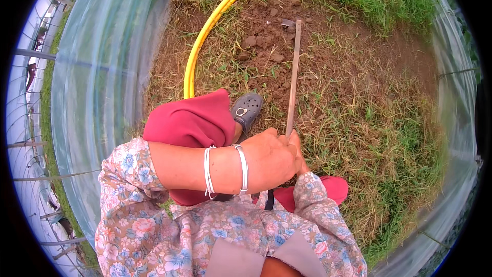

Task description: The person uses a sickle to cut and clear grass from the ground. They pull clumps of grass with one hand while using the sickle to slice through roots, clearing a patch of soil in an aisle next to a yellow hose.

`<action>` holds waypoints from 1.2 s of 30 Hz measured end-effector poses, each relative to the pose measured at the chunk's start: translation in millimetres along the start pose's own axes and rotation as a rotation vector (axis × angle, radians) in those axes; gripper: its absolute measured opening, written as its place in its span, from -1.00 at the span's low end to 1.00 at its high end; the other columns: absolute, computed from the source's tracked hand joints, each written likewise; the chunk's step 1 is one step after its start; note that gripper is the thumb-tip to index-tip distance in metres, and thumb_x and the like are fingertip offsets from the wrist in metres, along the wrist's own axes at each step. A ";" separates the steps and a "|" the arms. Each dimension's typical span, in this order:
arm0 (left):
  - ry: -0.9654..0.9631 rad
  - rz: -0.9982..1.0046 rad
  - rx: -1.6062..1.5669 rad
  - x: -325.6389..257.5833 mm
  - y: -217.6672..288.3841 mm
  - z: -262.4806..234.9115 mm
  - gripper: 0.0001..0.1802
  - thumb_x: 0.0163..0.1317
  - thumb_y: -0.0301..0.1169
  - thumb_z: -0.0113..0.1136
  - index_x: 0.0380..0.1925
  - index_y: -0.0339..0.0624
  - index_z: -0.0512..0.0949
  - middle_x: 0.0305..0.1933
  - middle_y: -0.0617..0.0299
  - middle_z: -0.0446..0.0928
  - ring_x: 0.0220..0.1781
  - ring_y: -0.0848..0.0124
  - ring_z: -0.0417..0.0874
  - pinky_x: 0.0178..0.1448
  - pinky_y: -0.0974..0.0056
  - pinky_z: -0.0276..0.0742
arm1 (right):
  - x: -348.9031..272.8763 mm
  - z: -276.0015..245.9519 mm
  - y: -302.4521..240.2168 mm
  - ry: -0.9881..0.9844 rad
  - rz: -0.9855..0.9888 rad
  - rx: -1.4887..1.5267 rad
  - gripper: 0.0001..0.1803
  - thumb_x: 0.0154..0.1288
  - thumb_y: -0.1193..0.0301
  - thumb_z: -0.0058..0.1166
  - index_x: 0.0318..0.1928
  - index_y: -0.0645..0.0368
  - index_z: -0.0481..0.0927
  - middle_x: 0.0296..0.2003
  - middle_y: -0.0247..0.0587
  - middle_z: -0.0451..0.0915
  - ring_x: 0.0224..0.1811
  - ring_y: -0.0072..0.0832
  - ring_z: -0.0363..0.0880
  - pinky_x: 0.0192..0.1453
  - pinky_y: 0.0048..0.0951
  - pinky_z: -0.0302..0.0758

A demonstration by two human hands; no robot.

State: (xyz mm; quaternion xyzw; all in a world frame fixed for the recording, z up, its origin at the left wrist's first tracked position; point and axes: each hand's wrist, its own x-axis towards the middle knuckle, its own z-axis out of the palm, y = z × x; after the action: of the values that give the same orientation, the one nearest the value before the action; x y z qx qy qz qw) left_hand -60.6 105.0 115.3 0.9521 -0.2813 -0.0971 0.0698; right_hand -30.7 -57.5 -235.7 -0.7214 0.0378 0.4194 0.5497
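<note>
Both my hands grip a hoe (294, 72) by its long wooden handle. Across the front of my body reaches my left forearm, with white bands near the wrist, and my left hand (270, 158) is closed around the lower end of the handle. Close against it is my right hand (300, 156), also closed on the handle and partly hidden behind the left. At the far end, the small metal hoe blade (288, 22) rests on or in loosened brown soil (269, 46); how deep it sits I cannot tell.
A yellow hose (205, 33) curves over the ground left of the soil. My grey clog (247, 110) stands between hose and hoe. Clear plastic sheeting (105, 66) runs along the left, more sheeting (456, 97) along the right. Cut, dry grass (359, 113) covers the ground on the right.
</note>
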 end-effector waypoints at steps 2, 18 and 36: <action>0.006 0.011 -0.034 0.4 2.0 3.5 -0.69 0.05 -0.35 0.13 -0.19 -0.20 0.57 -0.44 0.27 0.50 -0.35 0.37 0.57 -0.30 0.29 0.43 | -49.0 -15.0 33.1 -0.045 -0.073 -0.412 -0.61 0.17 0.31 0.14 -0.13 0.35 0.38 -0.43 0.00 0.58 -0.42 -0.24 0.62 -0.29 -0.19 0.56; -0.070 0.029 0.069 12.4 3.1 27.5 -0.81 0.05 -0.35 0.13 -0.33 -0.16 0.55 -0.43 0.25 0.52 -0.29 0.34 0.60 -0.28 0.25 0.47 | -12.7 60.0 -72.7 0.172 -0.288 -0.276 -0.72 0.23 0.40 0.09 -0.17 0.28 0.33 -0.47 -0.16 0.49 -0.49 -0.40 0.51 -0.46 -0.34 0.50; -0.102 -0.004 -0.062 -9.5 -9.8 3.2 -0.76 0.02 -0.33 0.12 -0.29 -0.17 0.52 -0.46 0.28 0.47 -0.35 0.37 0.56 -0.32 0.27 0.40 | 36.9 61.9 -102.1 0.137 -0.072 -0.138 -0.64 0.21 0.45 0.05 -0.08 0.41 0.28 -0.46 0.05 0.52 -0.61 -0.28 0.54 -0.56 -0.27 0.53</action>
State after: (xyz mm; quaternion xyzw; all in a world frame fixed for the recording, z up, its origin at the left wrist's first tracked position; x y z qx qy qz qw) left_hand -64.0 118.1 111.7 0.9439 -0.2792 -0.1543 0.0848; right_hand 10.9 48.7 -184.5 -0.7855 0.0204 0.3505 0.5096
